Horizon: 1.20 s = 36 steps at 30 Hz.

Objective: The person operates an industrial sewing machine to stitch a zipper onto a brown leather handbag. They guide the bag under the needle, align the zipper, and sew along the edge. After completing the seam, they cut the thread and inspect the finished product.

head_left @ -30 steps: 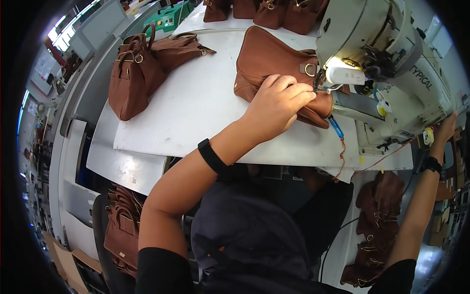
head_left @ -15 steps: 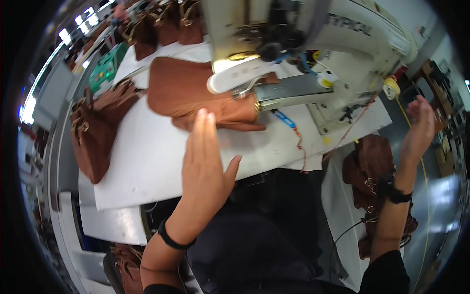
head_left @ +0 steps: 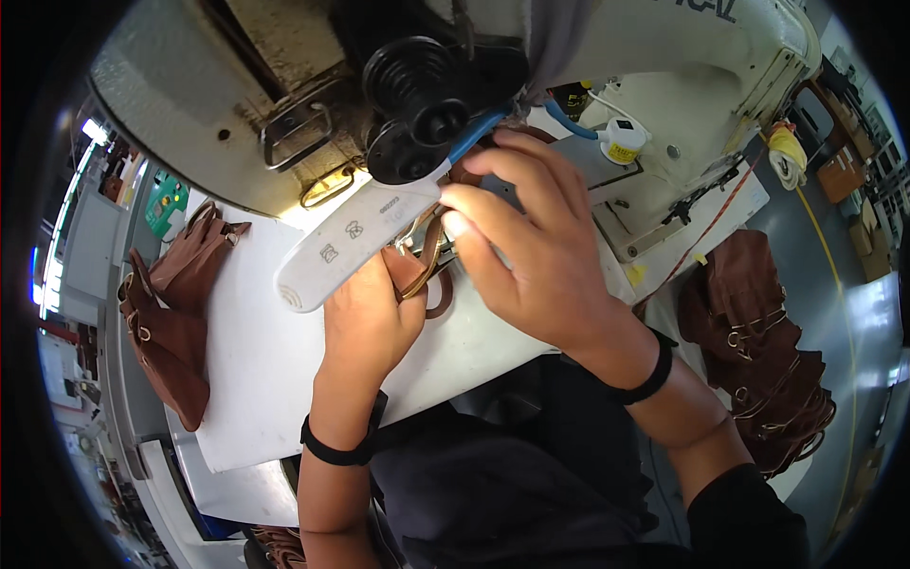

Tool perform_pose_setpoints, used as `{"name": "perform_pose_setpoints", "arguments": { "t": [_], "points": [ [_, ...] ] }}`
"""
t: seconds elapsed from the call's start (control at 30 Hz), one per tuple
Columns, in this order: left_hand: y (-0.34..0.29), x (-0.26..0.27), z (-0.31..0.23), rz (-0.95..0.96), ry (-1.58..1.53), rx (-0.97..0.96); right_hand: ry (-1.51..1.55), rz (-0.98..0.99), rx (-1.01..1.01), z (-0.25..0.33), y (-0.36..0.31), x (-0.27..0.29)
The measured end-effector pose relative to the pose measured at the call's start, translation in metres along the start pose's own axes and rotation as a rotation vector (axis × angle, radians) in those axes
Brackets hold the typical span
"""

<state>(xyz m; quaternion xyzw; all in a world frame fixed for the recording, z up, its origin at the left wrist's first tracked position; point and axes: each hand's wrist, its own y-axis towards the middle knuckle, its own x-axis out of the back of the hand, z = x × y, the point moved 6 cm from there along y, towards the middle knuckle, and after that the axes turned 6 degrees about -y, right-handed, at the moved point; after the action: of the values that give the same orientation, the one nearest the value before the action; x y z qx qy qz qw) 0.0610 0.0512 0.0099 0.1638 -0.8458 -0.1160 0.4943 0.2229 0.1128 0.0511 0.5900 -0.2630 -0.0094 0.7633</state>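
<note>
At the sewing machine, my left hand is closed on the edge of a brown leather bag, with a brass-coloured zipper edge beside its thumb. A brown loop hangs below that edge. Most of the bag is hidden behind the machine head, the hands and a long white lamp. My right hand reaches in from the right with curled fingers, its thumb and fingertips close to the lamp's end and the stitching area. What those fingertips hold, if anything, is hidden.
Brown leather bags stand on the left of the white tabletop. Several more brown bags are piled at the right. A reddish thread runs up to a yellow-white spool. The black pulley overhangs the hands.
My right hand has come from the far right to the stitching area. My left hand has gone from lying flat on the bag to gripping its edge. The machine now appears closer.
</note>
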Motion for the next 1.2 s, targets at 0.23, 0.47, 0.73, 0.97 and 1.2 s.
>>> {"name": "perform_pose_setpoints", "arguments": {
  "t": [0.23, 0.47, 0.73, 0.97, 1.2],
  "points": [
    [-0.004, 0.012, 0.008, 0.067, 0.000, -0.072, 0.012, 0.053, -0.049, 0.005, -0.003, -0.024],
    [-0.004, 0.026, 0.017, 0.114, 0.019, -0.156, -0.220, 0.052, -0.169, -0.015, 0.000, -0.015],
    [-0.004, 0.029, 0.012, 0.101, -0.017, -0.127, -0.296, 0.297, -0.304, -0.004, 0.001, -0.024],
    [-0.033, 0.043, -0.012, -0.358, 0.109, -0.425, -0.082, 0.000, -0.401, 0.000, -0.010, -0.035],
    [-0.032, 0.036, -0.011, -0.312, -0.047, -0.495, -0.037, 0.016, -0.431, 0.000, 0.002, -0.042]
  ]
}}
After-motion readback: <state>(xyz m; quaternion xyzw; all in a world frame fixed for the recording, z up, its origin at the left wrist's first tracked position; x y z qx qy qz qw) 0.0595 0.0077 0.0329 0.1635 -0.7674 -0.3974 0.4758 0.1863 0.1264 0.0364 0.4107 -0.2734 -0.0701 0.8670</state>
